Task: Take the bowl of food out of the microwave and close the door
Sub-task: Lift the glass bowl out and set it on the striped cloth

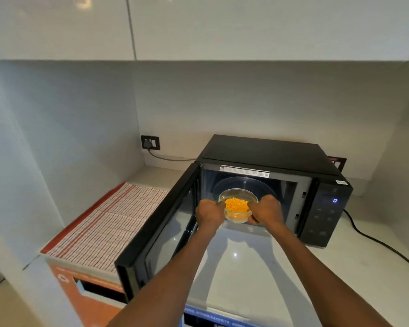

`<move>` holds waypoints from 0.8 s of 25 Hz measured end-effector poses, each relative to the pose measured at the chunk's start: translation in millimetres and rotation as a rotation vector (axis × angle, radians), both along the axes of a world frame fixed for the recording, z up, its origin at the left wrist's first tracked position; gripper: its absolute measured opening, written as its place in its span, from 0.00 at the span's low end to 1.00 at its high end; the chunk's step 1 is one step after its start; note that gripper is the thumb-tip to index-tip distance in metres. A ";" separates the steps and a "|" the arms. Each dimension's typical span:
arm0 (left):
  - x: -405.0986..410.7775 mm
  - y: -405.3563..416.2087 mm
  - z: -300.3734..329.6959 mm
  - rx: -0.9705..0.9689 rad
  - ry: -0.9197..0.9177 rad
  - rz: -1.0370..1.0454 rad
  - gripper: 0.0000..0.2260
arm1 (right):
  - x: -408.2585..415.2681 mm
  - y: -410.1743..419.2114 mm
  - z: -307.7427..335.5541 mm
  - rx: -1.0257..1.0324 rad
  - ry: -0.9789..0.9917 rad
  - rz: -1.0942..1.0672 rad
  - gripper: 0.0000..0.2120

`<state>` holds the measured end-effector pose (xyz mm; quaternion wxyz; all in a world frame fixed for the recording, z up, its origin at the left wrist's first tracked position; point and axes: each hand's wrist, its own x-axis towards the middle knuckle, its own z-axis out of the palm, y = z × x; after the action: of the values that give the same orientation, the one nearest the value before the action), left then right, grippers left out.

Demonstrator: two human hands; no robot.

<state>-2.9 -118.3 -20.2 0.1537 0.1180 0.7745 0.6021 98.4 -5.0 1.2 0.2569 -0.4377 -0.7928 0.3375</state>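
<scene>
2 hands grip the glass bowl [238, 208] of orange shredded food, the left hand [209, 214] on its left wall and the right hand [267, 212] on its right wall, fingers wrapped and clamped on the glass. The bowl sits at the mouth of the microwave [269, 175], in front of the glass turntable [246, 182]; whether it is lifted clear of the cavity floor cannot be told. Both hands are equally near, so the likely withdrawal runs straight toward the person over the desk [246, 267]. The door [158, 232] stands fully open on the left, nearest the left hand, which appears better placed to close it.
</scene>
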 end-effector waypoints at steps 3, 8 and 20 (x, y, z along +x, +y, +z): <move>5.7 -28.2 20.7 -0.017 0.042 -0.011 0.12 | 8.9 -26.2 18.1 0.028 0.025 0.007 0.15; 12.9 -65.6 55.5 -0.080 0.230 -0.019 0.15 | 12.1 -59.0 44.6 0.042 0.041 0.036 0.16; -49.3 -89.4 122.0 -0.041 0.298 -0.002 0.13 | -40.5 -68.8 99.3 -0.059 0.218 0.202 0.18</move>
<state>-52.2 -207.7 101.8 0.0399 0.2037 0.8008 0.5619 57.9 -73.8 100.5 0.2930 -0.3238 -0.7900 0.4304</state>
